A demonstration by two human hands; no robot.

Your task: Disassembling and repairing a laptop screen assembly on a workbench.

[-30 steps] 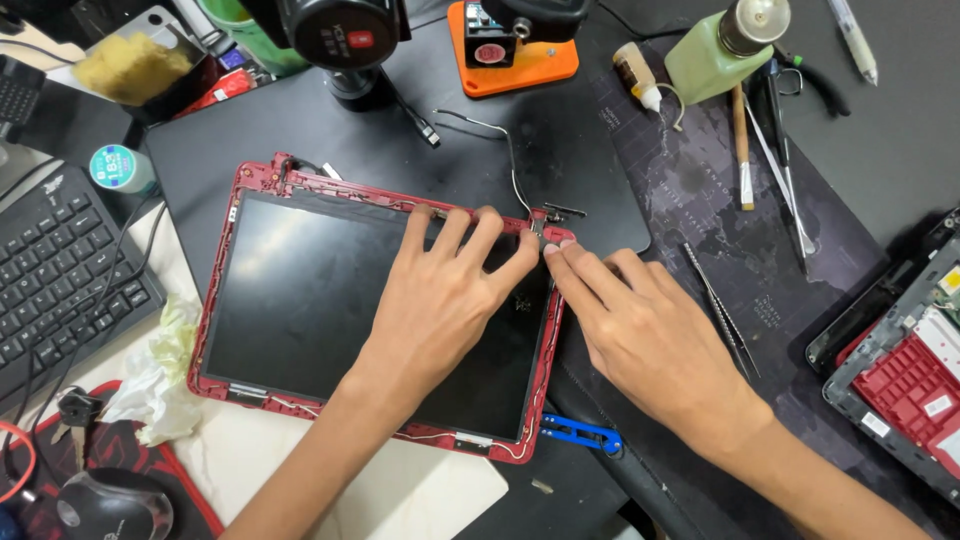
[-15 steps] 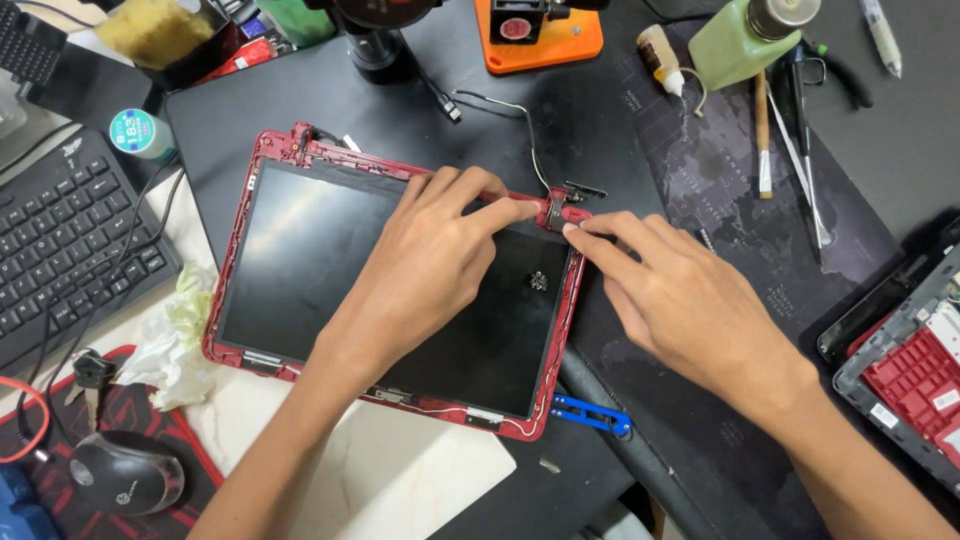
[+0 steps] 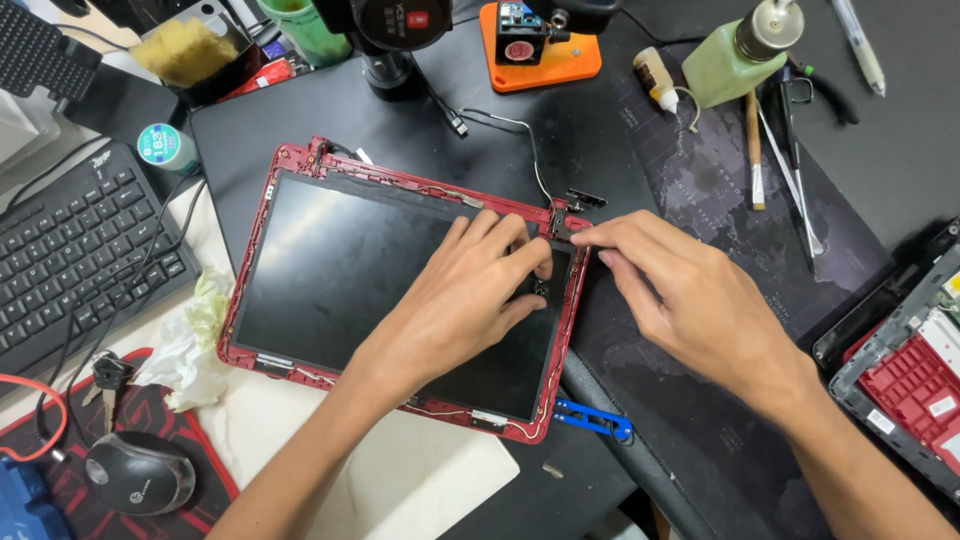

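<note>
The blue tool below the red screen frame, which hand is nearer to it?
Left. The left hand rests on the screen panel just above the blue tool; the right hand is farther up, at the frame's hinge corner.

Dark workbench (image 3: 900, 170): red-framed laptop screen panel (image 3: 350, 270), black keyboard (image 3: 70, 260), black mouse (image 3: 140, 472), blue plastic pry tool (image 3: 592, 419), green dispenser bottle (image 3: 735, 60).
</note>
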